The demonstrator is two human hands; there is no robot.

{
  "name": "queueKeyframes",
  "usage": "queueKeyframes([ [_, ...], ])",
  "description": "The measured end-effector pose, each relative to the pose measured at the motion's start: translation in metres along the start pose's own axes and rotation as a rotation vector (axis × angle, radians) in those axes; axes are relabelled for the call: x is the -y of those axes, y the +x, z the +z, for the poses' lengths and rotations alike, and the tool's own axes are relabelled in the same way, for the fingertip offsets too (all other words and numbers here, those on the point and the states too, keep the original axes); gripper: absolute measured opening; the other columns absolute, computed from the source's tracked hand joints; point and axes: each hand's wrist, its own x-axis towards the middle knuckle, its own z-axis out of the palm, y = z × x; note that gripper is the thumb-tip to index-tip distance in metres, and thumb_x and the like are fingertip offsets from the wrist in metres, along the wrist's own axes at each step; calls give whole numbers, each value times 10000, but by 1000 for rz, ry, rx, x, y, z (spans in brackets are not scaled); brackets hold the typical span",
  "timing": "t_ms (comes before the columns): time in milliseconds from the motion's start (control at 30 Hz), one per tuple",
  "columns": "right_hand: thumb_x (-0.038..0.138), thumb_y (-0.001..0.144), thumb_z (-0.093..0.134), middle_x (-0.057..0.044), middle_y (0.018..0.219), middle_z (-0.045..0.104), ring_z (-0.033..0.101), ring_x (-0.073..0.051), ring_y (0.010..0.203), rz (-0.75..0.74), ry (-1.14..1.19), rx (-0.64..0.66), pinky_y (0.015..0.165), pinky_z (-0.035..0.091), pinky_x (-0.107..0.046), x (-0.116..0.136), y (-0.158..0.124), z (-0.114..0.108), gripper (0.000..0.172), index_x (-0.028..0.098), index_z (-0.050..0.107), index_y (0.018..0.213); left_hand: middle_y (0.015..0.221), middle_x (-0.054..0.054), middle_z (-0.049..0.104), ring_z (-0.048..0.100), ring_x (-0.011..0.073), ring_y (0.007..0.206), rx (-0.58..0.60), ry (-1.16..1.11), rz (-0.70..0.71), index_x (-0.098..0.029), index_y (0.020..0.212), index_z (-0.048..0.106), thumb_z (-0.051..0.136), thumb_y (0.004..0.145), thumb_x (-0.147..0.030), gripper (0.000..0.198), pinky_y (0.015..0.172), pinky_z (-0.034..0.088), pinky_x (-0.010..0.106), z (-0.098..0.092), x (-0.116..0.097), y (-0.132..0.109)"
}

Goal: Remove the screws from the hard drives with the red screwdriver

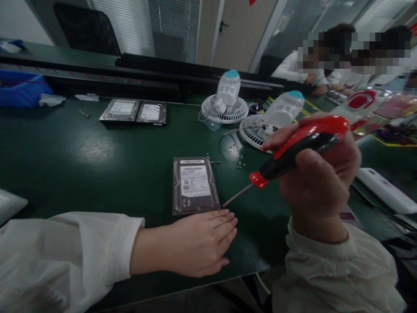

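A hard drive (195, 202) lies label up on the green table. Along its near edge rests my left hand (203, 243), fingers stretched out flat and side by side, with the fingertips by the near right corner. My right hand (322, 182) is wrapped round the red and black handle of a screwdriver (293, 152). The shaft slants down to the left, and its tip is at the drive's near right corner; whether it sits in a screw cannot be made out. Several small loose screws (240, 163) are scattered to the right of the drive.
Two more hard drives (122, 108) lie side by side at the back left. Two white fans (228, 91) stand at the back right. A blue bin (22, 89) is at the far left, a white power strip (386, 189) on the right. Two people sit across the table.
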Motion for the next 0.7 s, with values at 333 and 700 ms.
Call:
queueKeyframes([
  [333,329,753,802,-6,1267,765,731,-194,1069,202,97,150,927,642,-363,11,1,-6,481,276,748,1228,1386,256,701,666,314,1332,-24,21,-2,57,1329,679,491,1070,-383,545,1245,399,376,1,-1,0],
  [700,352,779,840,-9,998,741,694,-178,826,94,37,106,752,609,-375,7,-2,0,314,304,758,1079,1394,251,699,671,311,1328,-13,32,3,52,1343,678,488,1072,-382,546,1231,419,376,-1,0,1],
])
